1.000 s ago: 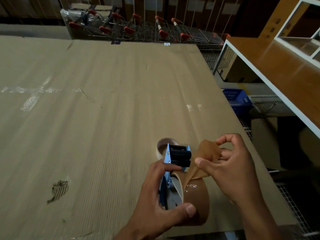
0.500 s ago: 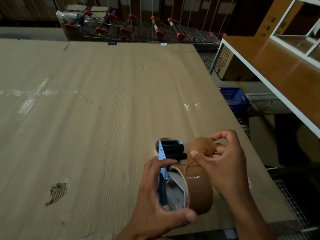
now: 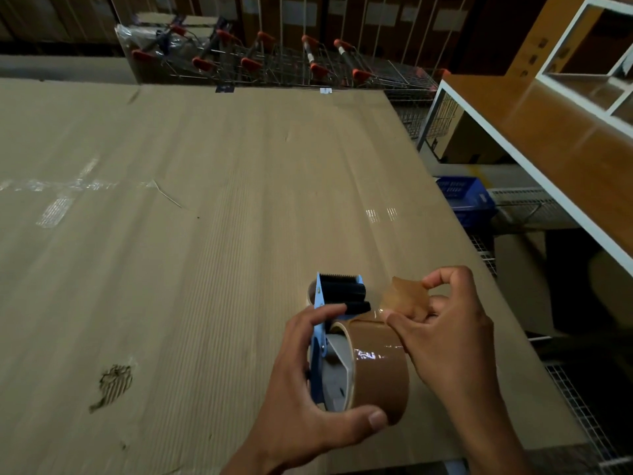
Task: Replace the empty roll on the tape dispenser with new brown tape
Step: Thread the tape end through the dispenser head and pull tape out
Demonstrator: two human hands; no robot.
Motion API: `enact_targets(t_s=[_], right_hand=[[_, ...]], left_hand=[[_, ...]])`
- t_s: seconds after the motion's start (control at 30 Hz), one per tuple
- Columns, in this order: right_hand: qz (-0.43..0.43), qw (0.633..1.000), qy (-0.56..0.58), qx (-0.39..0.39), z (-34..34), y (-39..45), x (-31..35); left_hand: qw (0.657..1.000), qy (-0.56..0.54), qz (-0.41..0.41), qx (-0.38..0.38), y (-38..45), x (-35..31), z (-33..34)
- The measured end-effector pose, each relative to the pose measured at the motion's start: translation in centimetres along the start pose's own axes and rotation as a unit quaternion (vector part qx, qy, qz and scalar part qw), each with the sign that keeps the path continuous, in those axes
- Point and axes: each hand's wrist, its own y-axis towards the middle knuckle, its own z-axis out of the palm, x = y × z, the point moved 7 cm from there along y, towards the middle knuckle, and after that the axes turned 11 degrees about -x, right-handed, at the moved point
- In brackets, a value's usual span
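Fingers (image 3: 442,277) of the right hand (image 3: 448,330) are being curled inward, and the loose end of tape (image 3: 406,298) is being pinched between the thumb tip and the bent index finger. This translucent brown flap is being held up just above and to the right of the brown tape roll (image 3: 378,365), from which it is peeled. The right wrist is being angled in from the lower right, with the back of the hand turned toward the camera.

The tape dispenser (image 3: 323,323) is being gripped by the left hand (image 3: 308,392), which is being reached in from the bottom edge of the view. Its index finger is being laid across the blue side plate near the top, while the thumb is being wrapped under the lower edge of the roll; the remaining fingers are hidden behind the frame. The roll is being carried on the dispenser's hub, its pale inner core facing left. The black serrated cutter and roller at the dispenser's far end are being pointed away from the person.

Just behind the dispenser's head, a pale empty roll (image 3: 311,293) is partly hidden, lying on the cardboard sheet (image 3: 171,234) that is covering the work surface. Both hands are being held near the sheet's right front corner. Beyond the far edge, a row of shopping carts (image 3: 274,63) with red handles is being seen, and a blue crate (image 3: 462,197) is sitting under an orange shelf (image 3: 548,132) at right.
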Motion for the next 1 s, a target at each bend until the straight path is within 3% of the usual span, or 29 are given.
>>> enact_targets(t_s=[1.0], right_hand=[[0.010,0.997,0.045,0.060,1.0,0.5,0.0]], left_hand=[[0.991,0.056,0.118,-0.037,-0.9,-1.4,-0.6]])
